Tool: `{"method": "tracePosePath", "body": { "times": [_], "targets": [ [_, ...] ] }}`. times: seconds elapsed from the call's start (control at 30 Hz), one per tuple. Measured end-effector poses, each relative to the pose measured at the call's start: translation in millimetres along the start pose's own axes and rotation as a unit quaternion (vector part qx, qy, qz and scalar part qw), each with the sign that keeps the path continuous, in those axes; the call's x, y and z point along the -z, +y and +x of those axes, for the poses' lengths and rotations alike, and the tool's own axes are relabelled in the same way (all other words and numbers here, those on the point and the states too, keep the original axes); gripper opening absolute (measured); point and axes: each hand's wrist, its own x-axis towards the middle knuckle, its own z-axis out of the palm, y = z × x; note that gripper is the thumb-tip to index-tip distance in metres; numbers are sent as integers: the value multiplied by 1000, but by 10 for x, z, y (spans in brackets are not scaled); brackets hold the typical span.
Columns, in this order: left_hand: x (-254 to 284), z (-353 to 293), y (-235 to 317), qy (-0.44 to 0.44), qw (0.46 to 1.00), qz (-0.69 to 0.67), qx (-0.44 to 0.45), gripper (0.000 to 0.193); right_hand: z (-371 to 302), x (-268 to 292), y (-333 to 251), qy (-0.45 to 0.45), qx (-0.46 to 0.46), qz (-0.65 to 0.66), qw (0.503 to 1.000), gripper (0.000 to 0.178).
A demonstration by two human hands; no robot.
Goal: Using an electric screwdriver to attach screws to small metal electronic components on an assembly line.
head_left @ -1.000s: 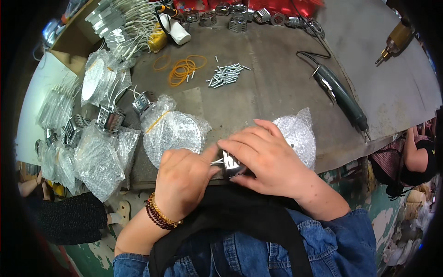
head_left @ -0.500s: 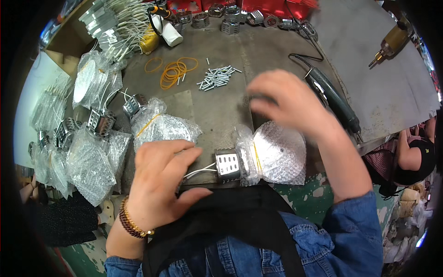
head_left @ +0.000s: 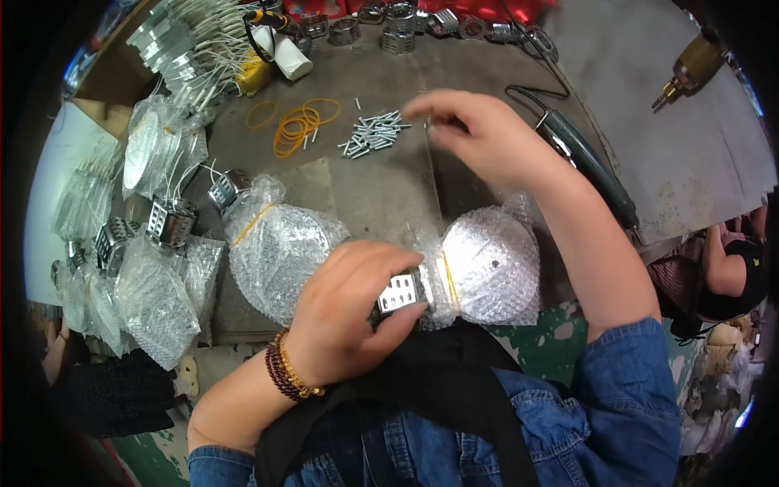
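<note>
My left hand [head_left: 357, 304] is closed around a perforated metal lamp housing [head_left: 400, 294], thumb on the near side and fingers on the far side. This housing joins a round silvery piece wrapped in bubble wrap [head_left: 492, 264], tied at the neck with a yellow rubber band [head_left: 449, 280]. My right hand [head_left: 479, 134] hovers at the right edge of a pile of small screws [head_left: 373, 135], fingers bent and apart, with nothing visible in them. Left of my left hand lies another bubble-wrapped piece [head_left: 280, 256] with its own metal housing [head_left: 228, 188].
More wrapped pieces [head_left: 158, 296] crowd the left edge. Loose rubber bands [head_left: 299, 128] lie beside the screws. A black electric screwdriver [head_left: 586, 166] rests at right, a brass-coloured driver [head_left: 688, 69] beyond it. Metal housings [head_left: 398, 39] line the back, near bundled white-wired parts [head_left: 174, 53].
My left hand has moved right and closed on the metal housing. My right hand has moved up and left to the screws. The view has shifted slightly.
</note>
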Motion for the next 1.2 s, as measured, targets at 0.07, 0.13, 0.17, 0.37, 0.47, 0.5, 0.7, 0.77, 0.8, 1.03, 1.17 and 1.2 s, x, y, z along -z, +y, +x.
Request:
{"method": "tracePosePath", "body": {
  "times": [0.07,0.13,0.17,0.37,0.47,0.5,0.7,0.77,0.8,1.03,1.17,1.2],
  "targets": [
    [-16,-19,-28,-2,1000,5,25,53,-306,-20,-207,-47,29,111,992,22],
    [-34,26,-9,21,995,-19,99,57,-665,-30,-324,-39,108,102,988,20],
    [-31,37,-18,17,995,-21,96,57,-791,-28,-425,-53,82,96,991,17],
    [-46,186,-31,-40,965,-137,220,53,-1209,-193,-247,-1,56,203,978,16],
    [20,311,4,-56,968,-126,210,48,-1300,-224,-253,47,42,222,973,15],
    [32,337,10,-58,968,-124,210,48,-1310,-224,-256,52,51,211,975,15],
    [-26,376,191,-57,990,-16,128,35,-1395,-158,-287,101,93,197,971,12],
    [-95,277,283,-104,980,163,-49,26,-1443,-162,-333,137,91,214,963,11],
    [-131,240,369,-120,972,193,-56,16,-1442,-184,-352,156,57,275,947,13],
    [-47,55,484,-146,952,156,-218,15,-1247,-487,-303,49,84,128,987,11],
    [68,63,258,-16,997,59,-51,33,-1277,-510,-288,96,59,-19,993,12],
    [57,155,245,10,992,116,-46,40,-1257,-528,-299,99,62,-32,993,11]
  ]
}}
